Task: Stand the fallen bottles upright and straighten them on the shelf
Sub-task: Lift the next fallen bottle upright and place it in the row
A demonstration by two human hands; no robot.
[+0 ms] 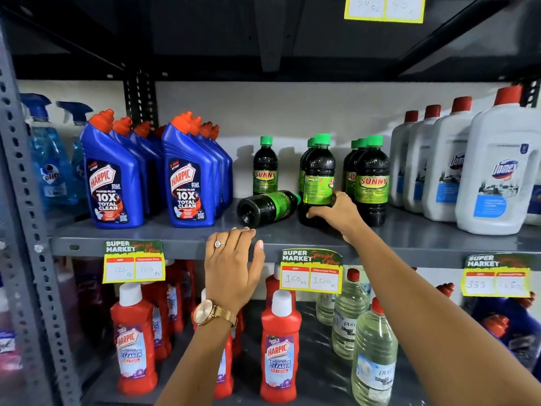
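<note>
Right hand (336,213) wraps the upright dark green-capped plastic bottle (317,183) mid-frame, left hand (232,263) rests loosely spread on the grey metal shelf edge (181,244); twist label forward, then lift the fallen dark bottle (268,207) beside it.

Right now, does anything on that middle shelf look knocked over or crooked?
Yes. One dark Sunny bottle lies on its side near the shelf's front, base toward the camera, green cap pointing back right. The bottle under the right hand stands upright but its label is turned sideways, unlike its neighbours. The left hand rests on the shelf edge.
</note>
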